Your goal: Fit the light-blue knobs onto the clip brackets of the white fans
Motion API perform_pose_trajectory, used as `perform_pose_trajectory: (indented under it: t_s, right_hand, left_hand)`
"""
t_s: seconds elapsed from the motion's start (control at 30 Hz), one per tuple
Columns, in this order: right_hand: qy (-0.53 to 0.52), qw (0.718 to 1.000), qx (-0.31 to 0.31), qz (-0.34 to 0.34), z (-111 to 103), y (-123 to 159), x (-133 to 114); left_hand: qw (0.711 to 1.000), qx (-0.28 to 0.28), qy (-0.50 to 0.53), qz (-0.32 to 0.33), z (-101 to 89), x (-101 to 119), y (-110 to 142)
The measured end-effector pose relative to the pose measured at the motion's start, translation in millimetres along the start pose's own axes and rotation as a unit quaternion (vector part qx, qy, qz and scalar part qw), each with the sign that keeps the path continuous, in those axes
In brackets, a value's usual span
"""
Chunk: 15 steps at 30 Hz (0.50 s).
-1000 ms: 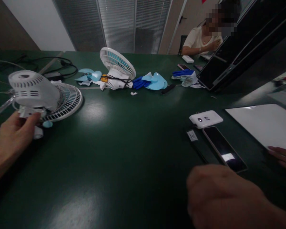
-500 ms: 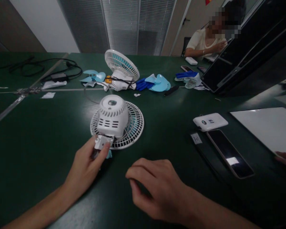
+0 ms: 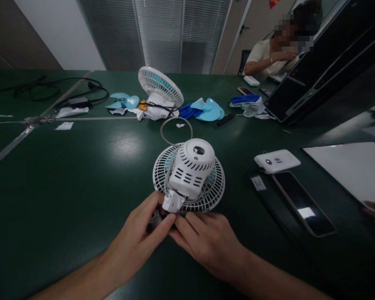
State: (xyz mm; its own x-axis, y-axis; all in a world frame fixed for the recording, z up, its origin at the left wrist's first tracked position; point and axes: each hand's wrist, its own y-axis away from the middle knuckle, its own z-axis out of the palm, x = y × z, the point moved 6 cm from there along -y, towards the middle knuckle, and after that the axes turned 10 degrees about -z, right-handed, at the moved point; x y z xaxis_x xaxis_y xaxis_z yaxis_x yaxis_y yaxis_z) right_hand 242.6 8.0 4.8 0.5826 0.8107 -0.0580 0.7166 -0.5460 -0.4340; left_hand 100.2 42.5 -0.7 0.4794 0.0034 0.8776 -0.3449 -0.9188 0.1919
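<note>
A small white fan (image 3: pixel 192 166) lies face down on the green table, its round grille (image 3: pixel 220 179) beneath the vented motor housing. Pale blue blades show through the grille. My left hand (image 3: pixel 140 229) is closed around the fan's white mounting bracket (image 3: pixel 174 201), at the near end of the housing. A grey round part (image 3: pixel 155 217) shows between its thumb and fingers. Against the bracket's lower side, my right hand (image 3: pixel 206 239) has its fingers bent together, touching the left thumb. Its fingertips are hidden. A thin grey cord (image 3: pixel 192 129) loops out behind the fan.
Behind stand a second white fan (image 3: pixel 161 89), blue fan blades (image 3: pixel 209 110), (image 3: pixel 125 101) and blue gloves (image 3: pixel 245 100). To the right lie a phone (image 3: pixel 303 204), a white device (image 3: pixel 276 161) and a white board (image 3: pixel 353 166). A person (image 3: pixel 268 54) sits at the far right.
The fan has shifted right and towards me, tilting slightly, with my left hand on its bracket. My right hand has moved in from beside it to meet the bracket.
</note>
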Motion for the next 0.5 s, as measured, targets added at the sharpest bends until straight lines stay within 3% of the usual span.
perform_pose_trajectory:
  t_s: [0.07,0.17,0.27,0.4,0.5]
  right_hand:
    - [-0.001,1.000,-0.013,0.011,4,1,1]
    - [-0.009,1.000,-0.018,0.017,8,1,1]
    - [-0.009,1.000,-0.011,0.015,12,-1,-1]
    - [-0.001,1.000,-0.002,0.013,15,-3,-5]
    - [-0.011,1.000,0.004,0.007,9,-3,-5]
  left_hand:
    - [0.999,0.014,-0.031,0.003,-10.5,-6,8]
    - [0.987,0.089,-0.132,-0.006,-25.0,-21,19]
    - [0.975,0.105,-0.194,-0.011,-24.0,-30,27]
    - [0.984,0.090,-0.156,-0.013,-17.6,-31,35]
    - [0.996,0.066,-0.064,-0.016,-15.5,-27,38]
